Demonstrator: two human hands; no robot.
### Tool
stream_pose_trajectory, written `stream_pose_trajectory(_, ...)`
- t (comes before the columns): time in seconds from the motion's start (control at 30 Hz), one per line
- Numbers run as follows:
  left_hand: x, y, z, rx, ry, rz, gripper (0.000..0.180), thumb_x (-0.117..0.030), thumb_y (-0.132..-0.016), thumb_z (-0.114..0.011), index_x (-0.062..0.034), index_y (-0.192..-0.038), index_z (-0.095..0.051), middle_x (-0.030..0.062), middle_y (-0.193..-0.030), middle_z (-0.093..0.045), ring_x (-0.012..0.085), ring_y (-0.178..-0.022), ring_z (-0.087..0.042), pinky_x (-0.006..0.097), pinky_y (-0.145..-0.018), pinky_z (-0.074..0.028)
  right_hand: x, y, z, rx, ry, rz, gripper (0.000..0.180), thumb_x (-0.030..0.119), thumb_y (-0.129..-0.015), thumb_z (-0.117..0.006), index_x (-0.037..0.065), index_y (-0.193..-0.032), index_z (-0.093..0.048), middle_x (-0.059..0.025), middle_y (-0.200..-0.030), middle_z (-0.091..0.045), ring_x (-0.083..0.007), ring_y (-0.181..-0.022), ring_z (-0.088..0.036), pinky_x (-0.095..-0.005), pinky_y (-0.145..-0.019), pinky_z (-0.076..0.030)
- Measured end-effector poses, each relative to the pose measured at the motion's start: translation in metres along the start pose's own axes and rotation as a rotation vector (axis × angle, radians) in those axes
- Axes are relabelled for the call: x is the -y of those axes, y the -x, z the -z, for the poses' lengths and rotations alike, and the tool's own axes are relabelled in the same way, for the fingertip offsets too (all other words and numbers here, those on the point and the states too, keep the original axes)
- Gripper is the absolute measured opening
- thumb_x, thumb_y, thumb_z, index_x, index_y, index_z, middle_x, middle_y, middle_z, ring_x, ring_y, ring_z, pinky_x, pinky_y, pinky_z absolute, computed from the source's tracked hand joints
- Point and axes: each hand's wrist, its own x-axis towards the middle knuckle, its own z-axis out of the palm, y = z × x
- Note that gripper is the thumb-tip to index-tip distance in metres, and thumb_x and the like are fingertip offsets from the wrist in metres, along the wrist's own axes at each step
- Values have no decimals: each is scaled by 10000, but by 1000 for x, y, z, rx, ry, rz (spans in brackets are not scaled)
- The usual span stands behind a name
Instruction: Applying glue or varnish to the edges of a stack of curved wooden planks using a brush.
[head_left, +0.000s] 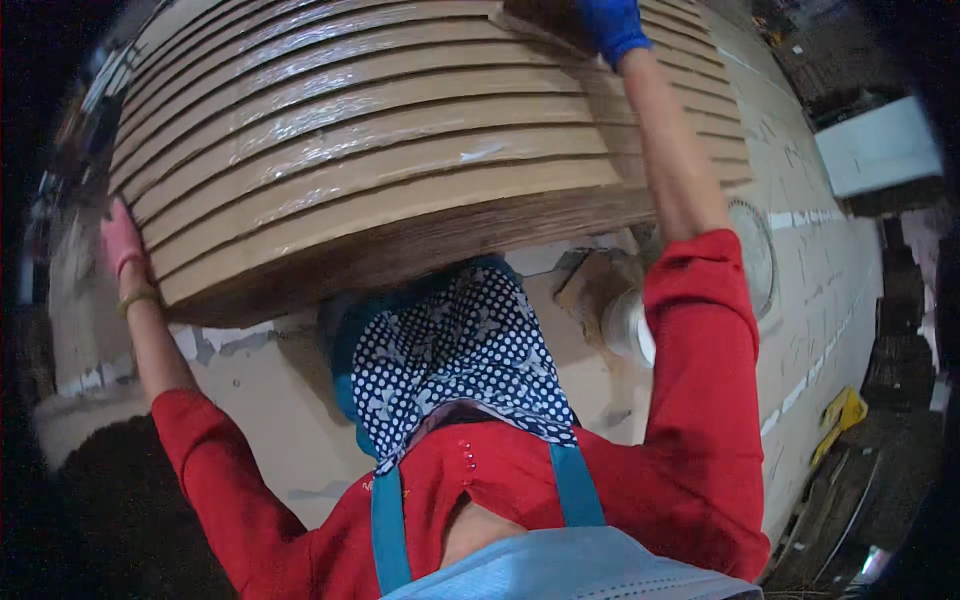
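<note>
A fanned stack of brown cardboard sheets (400, 125) spans the upper part of the head view, its overlapping edges forming long parallel strips. Wet-looking, glossy streaks cover its left and middle part. My left hand (122, 238), in a pink glove, lies against the stack's near left edge with its fingers stretched along the side. At the far right of the stack, my right hand (612, 28) wears a blue glove. It is closed on a dark brown, flat-edged thing (548, 22) lying over the strips; the top of the picture cuts off part of both.
Beneath the stack is a pale, worn work surface (315, 425). A white round container (628, 328) stands by my right sleeve, beside a torn brown piece (595, 290). Farther right are a yellow tool (843, 418) and a white box (880, 148).
</note>
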Motion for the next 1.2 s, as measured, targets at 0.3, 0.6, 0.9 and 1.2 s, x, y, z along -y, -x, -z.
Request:
stream_pose_trajectory(0.3, -11, 5, 14, 73, -154, 217, 813, -615, -793, -395, 25, -1293, -421, 258, -1303, -432, 364, -1230, -408, 411, -1023, -302, 95, 134, -22, 646, -508, 284, 216, 254, -785, -642, 56, -714, -597, -25, -603, -522, -177, -545, -505, -340, -553, -445)
stream_pose_trajectory(0.6, -6, 8, 10, 102, -104, 207, 782, -615, -794, -403, -1, -1277, -455, 226, -1293, -460, 350, -1223, -422, 408, -1002, -323, 166, 65, -94, 265, -60, 657, 231, 206, -795, -586, 11, -672, -578, -56, -576, -537, -143, -542, -492, -319, -514, -395)
stream_pose_trajectory(0.9, -10, 13, 14, 108, -131, 236, 792, -617, -796, -400, -14, -1310, -407, 215, -1281, -478, 366, -1194, -449, 439, -979, -342, 174, 140, -64, 590, -578, 526, 233, 243, -788, -656, 49, -677, -592, -60, -594, -571, -164, -568, -562, -326, -546, -456)
stream_pose_trajectory(1.2, -30, 28, 18, 131, -105, 276, 738, -599, -791, -389, -7, -1218, -492, 225, -1205, -531, 377, -1126, -502, 444, -938, -380, 282, 16, -167, 294, 81, 303, 406, 440, -799, -554, 43, -790, -642, -211, -740, -623, -348, -689, -610, -429, -634, -451)
